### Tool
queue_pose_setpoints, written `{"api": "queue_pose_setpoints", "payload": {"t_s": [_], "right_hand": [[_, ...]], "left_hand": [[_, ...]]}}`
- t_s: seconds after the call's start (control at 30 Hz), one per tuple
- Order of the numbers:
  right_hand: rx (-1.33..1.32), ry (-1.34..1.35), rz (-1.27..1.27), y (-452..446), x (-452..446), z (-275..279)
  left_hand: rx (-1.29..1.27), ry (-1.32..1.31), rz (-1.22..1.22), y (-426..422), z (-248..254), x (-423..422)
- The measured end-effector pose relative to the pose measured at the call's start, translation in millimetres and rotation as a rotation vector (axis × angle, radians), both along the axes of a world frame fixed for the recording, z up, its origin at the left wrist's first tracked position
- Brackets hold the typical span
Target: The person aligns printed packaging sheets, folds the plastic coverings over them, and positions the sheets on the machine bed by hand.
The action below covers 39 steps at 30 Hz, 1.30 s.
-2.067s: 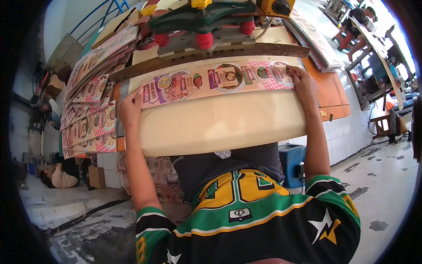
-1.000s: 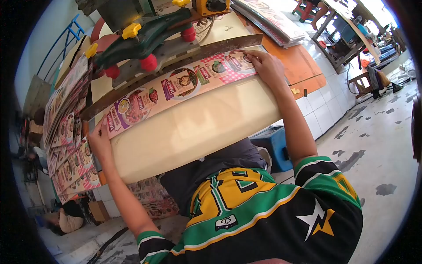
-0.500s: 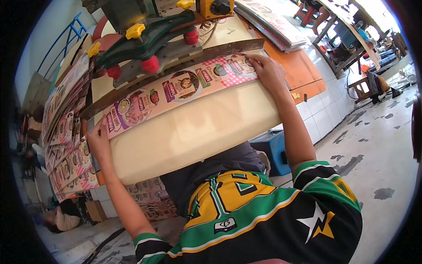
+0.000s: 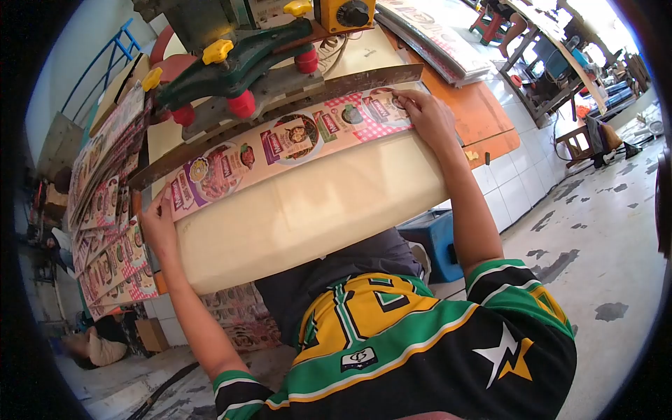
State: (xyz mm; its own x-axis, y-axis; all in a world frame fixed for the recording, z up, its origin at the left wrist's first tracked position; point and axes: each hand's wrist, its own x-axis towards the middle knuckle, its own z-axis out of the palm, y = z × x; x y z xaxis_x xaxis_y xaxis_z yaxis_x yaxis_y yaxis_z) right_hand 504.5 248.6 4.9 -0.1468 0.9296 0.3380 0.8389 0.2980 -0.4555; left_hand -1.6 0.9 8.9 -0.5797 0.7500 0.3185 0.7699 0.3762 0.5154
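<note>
A long printed plastic sheet (image 4: 252, 150) with food pictures lies across a cream board (image 4: 308, 210), its far edge along a dark metal rail (image 4: 371, 77). My left hand (image 4: 161, 227) is closed on the sheet's left end, thumb on top. At the opposite end, my right hand (image 4: 427, 115) pinches the right corner between thumb and fingers. Beyond the rail stands a green machine clamp (image 4: 238, 73) with red feet and yellow knobs; it is apart from both hands. The sheet's underside is hidden.
Stacked printed sheets (image 4: 105, 189) lean at the left, and another stack (image 4: 441, 38) lies at the back right on the orange table (image 4: 483, 112). A blue stool (image 4: 434, 245) stands under the table's right side. Another person (image 4: 105, 343) is at the lower left.
</note>
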Motion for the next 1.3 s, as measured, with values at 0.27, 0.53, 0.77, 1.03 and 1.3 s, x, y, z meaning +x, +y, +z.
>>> {"api": "queue_pose_setpoints", "payload": {"t_s": [0.27, 0.53, 0.77, 1.03, 1.3], "right_hand": [[-0.017, 0.035, 0.019, -1, -3, 3], [-0.024, 0.036, 0.044, 3, -2, 2], [-0.037, 0.027, 0.015, 2, -1, 2], [-0.045, 0.009, -0.003, -4, -6, 11], [-0.032, 0.029, -0.009, -1, -2, 5]], "left_hand": [[0.054, -0.067, 0.017, 0, -3, -2], [0.038, 0.005, 0.043, -3, -4, -4], [-0.015, -0.037, 0.102, 0, 6, 8], [0.056, 0.003, 0.028, 0, -6, -4], [0.055, 0.019, 0.012, 1, -5, -1]]}}
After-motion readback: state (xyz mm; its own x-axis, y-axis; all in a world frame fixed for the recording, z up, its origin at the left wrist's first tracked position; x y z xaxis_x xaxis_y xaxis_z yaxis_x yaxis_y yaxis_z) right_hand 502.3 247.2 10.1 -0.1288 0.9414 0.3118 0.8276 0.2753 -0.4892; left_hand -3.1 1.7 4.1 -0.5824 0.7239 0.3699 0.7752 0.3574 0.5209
